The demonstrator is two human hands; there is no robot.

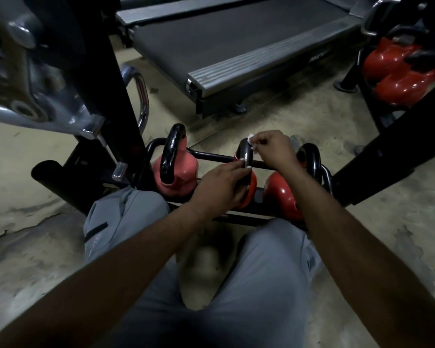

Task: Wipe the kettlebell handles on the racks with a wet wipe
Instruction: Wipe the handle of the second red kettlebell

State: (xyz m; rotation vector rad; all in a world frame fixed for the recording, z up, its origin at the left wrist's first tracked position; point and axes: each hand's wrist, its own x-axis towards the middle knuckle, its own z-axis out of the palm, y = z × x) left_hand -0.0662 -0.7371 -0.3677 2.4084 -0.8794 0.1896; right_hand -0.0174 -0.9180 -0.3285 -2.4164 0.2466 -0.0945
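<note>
Black middle handle (pixel 246 156), frame centre, gripped by left hand (pixel 224 184); wet wipe (pixel 250 139) pinched against it by right hand (pixel 274 149). Wiping step in hand; next, wipe to be drawn down handle.

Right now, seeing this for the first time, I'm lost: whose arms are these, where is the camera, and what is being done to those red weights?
There is no machine here. A person wears a wide-angle camera on the head, so you look down along their own two bare arms and grey trousers as they crouch on a gym floor. In front of them a low black rack holds three red kettlebells with black handles. The left hand grips the middle handle to steady it. The fingers of the right hand pinch a small white wet wipe against the top of that same handle. Behind the rack lies a treadmill, and more red kettlebells sit on another rack at the upper right.
</note>
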